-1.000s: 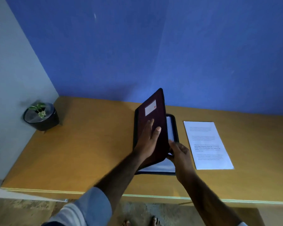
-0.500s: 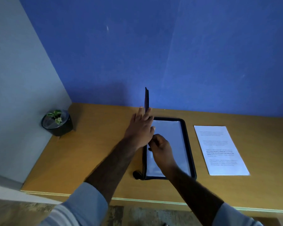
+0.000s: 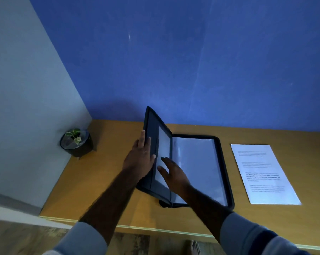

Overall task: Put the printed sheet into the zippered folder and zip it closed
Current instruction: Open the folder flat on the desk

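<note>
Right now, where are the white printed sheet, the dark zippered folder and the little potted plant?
white printed sheet (image 3: 264, 173), head view, middle of the page.
dark zippered folder (image 3: 227, 166), head view, right zip edge.
little potted plant (image 3: 82, 150), head view, pot's side.

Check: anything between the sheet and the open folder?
Nothing visible. The sheet lies flat on bare desk just right of the folder, whose right half lies open. Both hands are at the raised left cover.

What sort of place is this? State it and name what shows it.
Probably a home desk corner: a wooden desk against a blue wall, a small potted plant, a zippered folder and a printed sheet.
</note>
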Tool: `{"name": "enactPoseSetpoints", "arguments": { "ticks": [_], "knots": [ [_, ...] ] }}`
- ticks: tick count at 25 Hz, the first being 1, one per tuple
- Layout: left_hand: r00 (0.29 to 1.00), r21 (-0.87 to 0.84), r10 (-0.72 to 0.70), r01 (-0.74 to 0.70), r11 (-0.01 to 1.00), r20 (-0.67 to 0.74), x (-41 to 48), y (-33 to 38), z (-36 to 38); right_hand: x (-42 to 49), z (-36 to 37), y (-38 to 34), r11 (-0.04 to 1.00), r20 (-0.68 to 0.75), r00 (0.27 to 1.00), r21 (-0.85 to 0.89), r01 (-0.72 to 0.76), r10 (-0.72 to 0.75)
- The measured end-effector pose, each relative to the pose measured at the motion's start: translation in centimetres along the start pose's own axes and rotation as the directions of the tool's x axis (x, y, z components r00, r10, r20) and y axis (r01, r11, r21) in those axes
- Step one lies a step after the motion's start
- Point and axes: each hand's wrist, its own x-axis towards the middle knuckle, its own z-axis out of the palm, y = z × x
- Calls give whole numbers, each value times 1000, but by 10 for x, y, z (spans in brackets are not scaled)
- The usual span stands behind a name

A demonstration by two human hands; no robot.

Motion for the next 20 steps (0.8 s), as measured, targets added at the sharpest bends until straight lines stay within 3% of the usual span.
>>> {"name": "enactPoseSetpoints", "arguments": {
  "ticks": [5,10,20],
  "knots": [
    [997,58,-33,37,998,-63,2,-43,24,-7,-43,106,922,-36,983,-343,-180,178],
    [982,50,-186,187,981,-33,5,-72,57,-24,-80,190,827,-114,931,-431,-362,348],
    [929,-88,-347,359,929,126,-1,-95,101,-23,-69,235,865,-144,966,-430,-257,215]
  ]
}}
